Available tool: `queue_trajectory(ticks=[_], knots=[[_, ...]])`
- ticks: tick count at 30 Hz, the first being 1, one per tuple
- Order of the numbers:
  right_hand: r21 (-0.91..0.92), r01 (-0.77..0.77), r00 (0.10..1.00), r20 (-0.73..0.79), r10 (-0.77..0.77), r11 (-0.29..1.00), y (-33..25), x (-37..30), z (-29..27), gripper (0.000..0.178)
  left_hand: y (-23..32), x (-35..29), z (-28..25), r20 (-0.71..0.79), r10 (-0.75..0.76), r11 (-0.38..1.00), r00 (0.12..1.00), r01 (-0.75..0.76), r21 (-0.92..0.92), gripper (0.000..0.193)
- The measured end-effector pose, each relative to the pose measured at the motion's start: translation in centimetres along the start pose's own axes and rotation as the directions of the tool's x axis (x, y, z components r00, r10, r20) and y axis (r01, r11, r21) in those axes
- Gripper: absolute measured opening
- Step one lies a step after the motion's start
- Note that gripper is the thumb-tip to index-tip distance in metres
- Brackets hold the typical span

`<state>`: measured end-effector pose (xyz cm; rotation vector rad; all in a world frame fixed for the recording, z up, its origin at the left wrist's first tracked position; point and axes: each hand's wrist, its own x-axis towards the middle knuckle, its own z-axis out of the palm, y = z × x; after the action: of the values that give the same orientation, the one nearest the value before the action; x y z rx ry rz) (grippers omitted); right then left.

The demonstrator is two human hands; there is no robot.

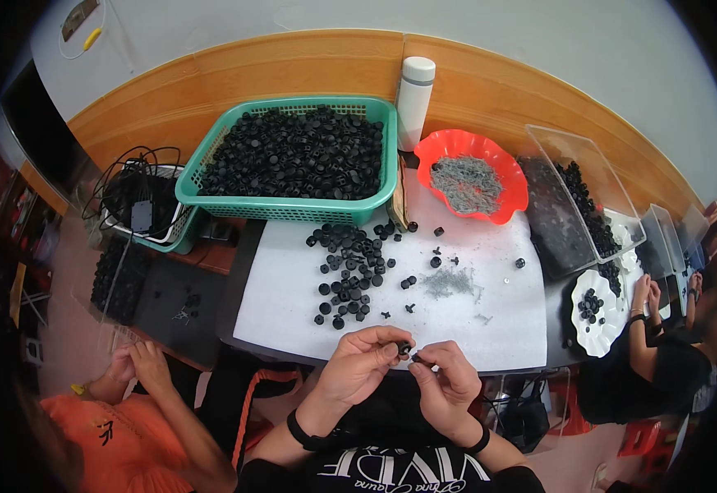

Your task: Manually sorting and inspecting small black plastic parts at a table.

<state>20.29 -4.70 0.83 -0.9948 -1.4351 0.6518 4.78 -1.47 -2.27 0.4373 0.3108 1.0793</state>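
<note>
Just over the near edge of the white work sheet [490, 329], my hands meet close together. My left hand [355, 366] is closed, pinching a small round black knob-like part [405, 348] between thumb and forefinger. Beside it, my right hand [447, 380] is closed too, its fingertips pinching a small dark piece [418, 357] whose kind is too small to make out. Beyond my left hand lies a loose spread of black round parts [350, 267]. A few small black stemmed pieces [410, 309] are scattered nearer, beside a patch of fine grey pins [449, 283].
A green basket [284, 210] heaped with black parts stands at the back, a white bottle [414, 103] beside it. A red scalloped bowl [516, 197] holds thin grey pins. Right are a clear bin [588, 205] and white dish [597, 341]. People sit on both sides.
</note>
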Motion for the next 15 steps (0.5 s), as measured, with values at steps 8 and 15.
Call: queue_trajectory(ticks=[8, 15], knots=[[-0.147, 0.061, 0.998, 0.009, -0.061, 0.987, -0.59, 0.25, 0.36, 0.021, -0.36, 0.13, -0.5, 0.045, -0.031, 0.996, 0.999, 0.035, -0.086, 0.021], [-0.156, 0.085, 0.996, -0.013, -0.088, 0.984, -0.87, 0.54, 0.46, 0.021, -0.22, 0.14, -0.53, 0.055, -0.043, 0.996, 0.998, 0.048, -0.076, 0.022]])
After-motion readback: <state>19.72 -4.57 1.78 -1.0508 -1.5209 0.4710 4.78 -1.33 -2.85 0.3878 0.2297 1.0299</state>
